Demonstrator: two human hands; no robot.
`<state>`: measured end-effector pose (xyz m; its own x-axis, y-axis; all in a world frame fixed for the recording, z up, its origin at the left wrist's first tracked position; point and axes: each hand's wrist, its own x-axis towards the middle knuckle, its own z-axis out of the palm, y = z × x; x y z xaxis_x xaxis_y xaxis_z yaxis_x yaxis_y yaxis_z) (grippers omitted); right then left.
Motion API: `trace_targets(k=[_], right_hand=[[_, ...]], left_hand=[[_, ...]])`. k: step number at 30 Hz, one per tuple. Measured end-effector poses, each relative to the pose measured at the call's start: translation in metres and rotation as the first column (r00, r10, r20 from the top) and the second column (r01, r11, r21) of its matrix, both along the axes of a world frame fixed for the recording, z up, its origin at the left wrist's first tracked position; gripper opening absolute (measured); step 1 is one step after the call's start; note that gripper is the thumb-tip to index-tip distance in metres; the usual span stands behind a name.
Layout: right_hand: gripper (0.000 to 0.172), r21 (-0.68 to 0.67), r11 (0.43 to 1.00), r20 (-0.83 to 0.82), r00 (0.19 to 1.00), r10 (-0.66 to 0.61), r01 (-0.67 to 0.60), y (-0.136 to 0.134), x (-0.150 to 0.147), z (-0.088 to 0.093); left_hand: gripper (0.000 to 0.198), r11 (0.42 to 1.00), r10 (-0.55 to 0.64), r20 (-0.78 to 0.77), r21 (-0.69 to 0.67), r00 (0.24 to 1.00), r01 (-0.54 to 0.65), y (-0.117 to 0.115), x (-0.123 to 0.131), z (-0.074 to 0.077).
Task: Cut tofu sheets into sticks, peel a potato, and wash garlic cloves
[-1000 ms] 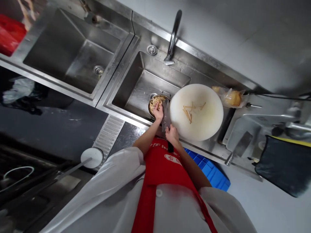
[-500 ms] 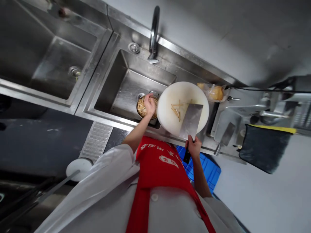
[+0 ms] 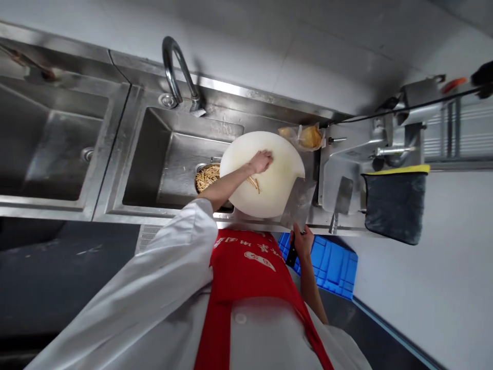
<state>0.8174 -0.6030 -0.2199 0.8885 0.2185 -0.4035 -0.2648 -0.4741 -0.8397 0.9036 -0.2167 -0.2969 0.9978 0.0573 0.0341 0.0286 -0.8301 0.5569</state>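
My left hand (image 3: 263, 161) is over the round white cutting board (image 3: 279, 192), its fingers curled together against the surface. Whatever they hold, if anything, is hidden. A few thin, light-brown strips (image 3: 254, 183) lie on the board beneath my left forearm. In my right hand (image 3: 303, 241), at the board's lower right, is the black handle of a cleaver (image 3: 298, 203). Its broad blade tilts across the board's edge. To the left, a round metal container of cut strips (image 3: 206, 177) stands in the sink, partly covered by my arm and the board.
The board overlaps the right side of the steel sink (image 3: 181, 162), behind which a curved faucet (image 3: 179, 67) rises. Yellowish food in a clear bag (image 3: 310, 137) lies beyond the board. A second cleaver (image 3: 344, 195) and a dark cloth (image 3: 395, 208) are on the right. Below is a blue crate (image 3: 333, 264).
My left hand has moved from the container of strips onto the cutting board. The cleaver has shifted from the board's middle to its right edge. My view has turned.
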Motion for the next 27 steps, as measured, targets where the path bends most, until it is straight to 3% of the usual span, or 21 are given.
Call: trace_targets(k=[4,6,8,12,18,21,23,25,27], right_hand=[[0.041,0.014,1.000,-0.007,1.000,-0.026,0.026,-0.008,0.010,-0.002],[0.038,0.038,0.998,-0.023,0.999,-0.047,0.048,-0.008,0.015,-0.003],[0.035,0.058,0.997,-0.028,0.998,-0.054,0.055,-0.005,0.021,-0.003],[0.038,0.047,0.999,0.000,1.000,-0.003,0.003,0.004,0.031,-0.004],[0.039,0.025,0.996,0.009,0.997,0.081,-0.082,0.012,0.032,-0.005],[0.041,0.024,0.996,0.002,0.996,0.086,-0.086,0.012,0.028,-0.006],[0.043,0.025,0.996,0.003,0.997,0.080,-0.080,0.012,0.024,-0.006],[0.044,0.020,0.997,0.006,0.997,0.074,-0.074,0.011,0.022,-0.006],[0.044,0.008,0.998,0.007,0.998,0.070,-0.070,0.010,0.020,-0.006]], left_hand=[[0.032,0.988,-0.145,0.064,0.055,0.987,0.142,-0.014,-0.065,0.003],[0.044,0.982,-0.153,0.060,0.123,0.986,0.145,-0.029,-0.097,0.003],[0.041,0.977,-0.124,0.033,0.177,0.992,0.116,-0.044,-0.117,-0.001],[0.034,0.979,0.081,0.036,0.185,0.996,-0.087,-0.047,-0.132,-0.011],[0.032,0.892,0.428,0.073,0.127,0.901,-0.434,-0.005,-0.172,-0.015],[0.027,0.753,0.651,0.100,0.038,0.753,-0.656,0.012,-0.197,-0.023],[0.027,0.581,0.814,0.067,-0.110,0.577,-0.807,0.022,-0.210,-0.032],[0.029,0.392,0.904,-0.069,-0.257,0.422,-0.883,0.032,-0.218,-0.042],[0.025,0.288,0.902,-0.225,-0.324,0.369,-0.901,0.043,-0.222,-0.050]])
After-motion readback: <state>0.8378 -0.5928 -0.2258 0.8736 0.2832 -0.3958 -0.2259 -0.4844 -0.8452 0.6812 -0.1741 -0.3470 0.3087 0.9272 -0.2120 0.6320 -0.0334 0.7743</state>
